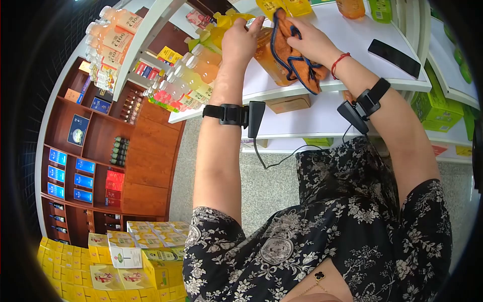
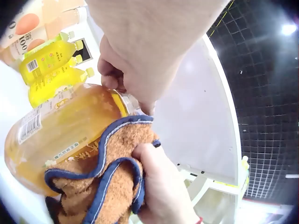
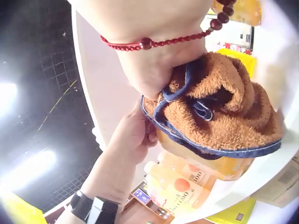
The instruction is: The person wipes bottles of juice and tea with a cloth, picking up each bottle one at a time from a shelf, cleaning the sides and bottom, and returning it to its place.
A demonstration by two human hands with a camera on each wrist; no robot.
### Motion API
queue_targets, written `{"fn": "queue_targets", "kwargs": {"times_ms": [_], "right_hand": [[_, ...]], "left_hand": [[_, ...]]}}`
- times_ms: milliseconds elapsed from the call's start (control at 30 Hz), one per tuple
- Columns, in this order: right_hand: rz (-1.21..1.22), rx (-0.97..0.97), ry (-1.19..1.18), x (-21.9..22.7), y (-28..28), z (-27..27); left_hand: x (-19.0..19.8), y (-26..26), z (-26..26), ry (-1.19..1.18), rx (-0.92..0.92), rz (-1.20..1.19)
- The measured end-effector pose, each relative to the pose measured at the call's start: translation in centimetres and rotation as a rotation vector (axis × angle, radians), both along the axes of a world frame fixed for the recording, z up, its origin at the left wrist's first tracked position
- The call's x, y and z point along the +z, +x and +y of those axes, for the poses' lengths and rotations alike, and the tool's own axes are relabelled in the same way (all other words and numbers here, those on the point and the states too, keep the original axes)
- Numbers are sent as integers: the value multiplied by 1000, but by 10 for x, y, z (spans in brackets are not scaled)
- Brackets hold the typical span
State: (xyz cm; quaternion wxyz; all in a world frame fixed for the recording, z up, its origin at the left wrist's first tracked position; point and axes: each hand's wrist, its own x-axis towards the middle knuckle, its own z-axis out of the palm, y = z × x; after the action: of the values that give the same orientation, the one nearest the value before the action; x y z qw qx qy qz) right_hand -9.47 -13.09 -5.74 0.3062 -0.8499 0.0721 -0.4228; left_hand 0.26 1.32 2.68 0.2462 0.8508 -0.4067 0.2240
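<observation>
A large bottle of amber drink lies tilted over the white shelf, its capped neck pinched by the fingers of the left hand. The right hand grips a bunched orange cloth with navy edging and holds it against the bottle's side. In the right wrist view the cloth covers most of the bottle, and the left hand shows beyond it at the neck. The right thumb lies on the cloth in the left wrist view; the other right fingers are hidden there.
A black phone lies on the shelf to the right. Rows of small bottles stand on the left, beside yellow drink bottles. Amber and green bottles are at the back. A cardboard box sits on the shelf below.
</observation>
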Motion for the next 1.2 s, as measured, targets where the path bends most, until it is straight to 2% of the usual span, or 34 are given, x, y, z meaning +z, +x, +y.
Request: {"fn": "queue_targets", "kwargs": {"times_ms": [33,167,300,333,367,433,467,600,667,833,900,933,967,1033,1167,1200], "right_hand": [[144,55,108,-3,-6,-4],[360,48,129,-49,-2,-19],[396,98,178,-41,-4,-21],[469,140,342,-19,-18,-11],[468,140,343,-14,-17,-8],[211,79,312,-6,-13,-4],[56,50,204,-6,-4,-5],[-125,104,40,26,-2,19],[-175,17,-136,24,4,28],[-39,2,-77,5,0,18],[38,-39,-9,-6,-1,9],[214,-19,71,-6,-9,4],[214,-21,69,-15,-10,-1],[568,122,39,-33,-7,-11],[413,55,69,-39,-4,-9],[280,91,137,-35,-1,-7]], "left_hand": [[-1,1,0,0,-3,1],[-8,4,-2,-32,-22,8],[-9,1,0,-30,-67,3],[-11,1,1,-27,-65,5],[-11,3,2,-45,-126,10],[-10,6,4,-68,-186,11],[-11,7,5,-98,-222,56],[-15,18,6,-139,-258,170],[-18,26,5,-166,-263,183],[-10,19,7,-131,-221,222],[-6,17,9,-99,-204,129],[-4,15,8,-100,-205,129],[-2,13,9,-68,-135,95],[-1,9,10,-39,-67,57],[-4,9,7,-73,-52,48],[-6,8,8,-76,-60,14]]}}
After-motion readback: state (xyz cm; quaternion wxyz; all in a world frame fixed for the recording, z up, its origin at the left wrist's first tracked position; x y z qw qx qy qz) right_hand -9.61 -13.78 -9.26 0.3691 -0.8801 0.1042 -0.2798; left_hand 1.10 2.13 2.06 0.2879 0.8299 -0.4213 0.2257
